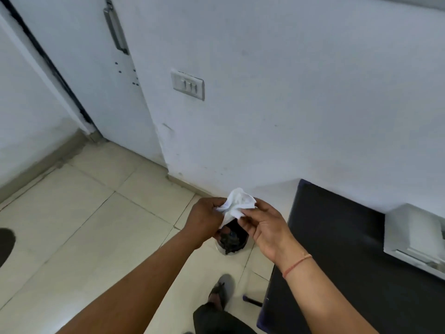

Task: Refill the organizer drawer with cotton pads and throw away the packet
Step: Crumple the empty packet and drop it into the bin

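Note:
A crumpled white packet (237, 203) is held between both hands above the floor. My left hand (204, 219) grips its left side and my right hand (265, 225) pinches its right edge with thumb and fingers. Directly below them stands a small dark waste bin (232, 241) with a black liner, partly hidden by my hands. The white organizer (414, 235) sits on the dark table at the right edge of the view; its drawer contents do not show.
A dark table (337, 237) fills the lower right. The white wall carries a switch plate (188, 85), and a white door with a metal handle (115, 27) stands to the left. Beige floor tiles (96, 225) spread left. My foot (220, 295) is near the bin.

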A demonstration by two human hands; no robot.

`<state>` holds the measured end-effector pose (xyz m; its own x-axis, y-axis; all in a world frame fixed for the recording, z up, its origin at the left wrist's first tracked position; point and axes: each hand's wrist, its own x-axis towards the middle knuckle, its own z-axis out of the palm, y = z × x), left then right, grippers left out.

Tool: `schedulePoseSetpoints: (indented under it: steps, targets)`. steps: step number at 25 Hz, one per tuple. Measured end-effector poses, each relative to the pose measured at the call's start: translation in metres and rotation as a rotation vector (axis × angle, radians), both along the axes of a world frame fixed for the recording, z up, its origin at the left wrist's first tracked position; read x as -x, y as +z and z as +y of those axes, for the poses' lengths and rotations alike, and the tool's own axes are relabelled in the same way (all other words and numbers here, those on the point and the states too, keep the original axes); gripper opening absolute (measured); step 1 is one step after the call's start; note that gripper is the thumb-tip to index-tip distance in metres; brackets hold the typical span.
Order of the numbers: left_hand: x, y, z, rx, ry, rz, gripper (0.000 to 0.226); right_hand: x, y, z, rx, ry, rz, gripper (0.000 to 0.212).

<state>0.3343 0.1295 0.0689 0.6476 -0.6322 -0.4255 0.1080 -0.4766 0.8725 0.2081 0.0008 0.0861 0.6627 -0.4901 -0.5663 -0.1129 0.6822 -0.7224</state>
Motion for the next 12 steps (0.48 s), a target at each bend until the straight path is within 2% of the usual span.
schedulePoseSetpoints:
  steps: [3,5,7,10,12]
  targets:
    - [-0.03,-0.005,-0.037,-0.151,-0.112,-0.175,0.022,-0.021,-0.011,-0.023,-0.131,-0.012,-0.148,0.035]
    - [-0.048,-0.009,-0.059,-0.165,-0.174,-0.147,0.02,-0.036,-0.016,-0.029,-0.009,0.016,-0.129,0.042]
    - [-0.062,-0.012,-0.082,-0.098,-0.211,-0.001,0.02,-0.049,-0.03,-0.036,0.278,0.015,0.054,0.047]
    - [-0.08,-0.03,-0.115,-0.078,-0.229,0.346,0.024,-0.064,-0.068,-0.048,0.699,0.055,0.329,0.053]
    - [-0.095,-0.056,-0.134,-0.134,-0.267,0.492,0.026,-0.073,-0.096,-0.056,0.78,0.072,0.453,0.053]
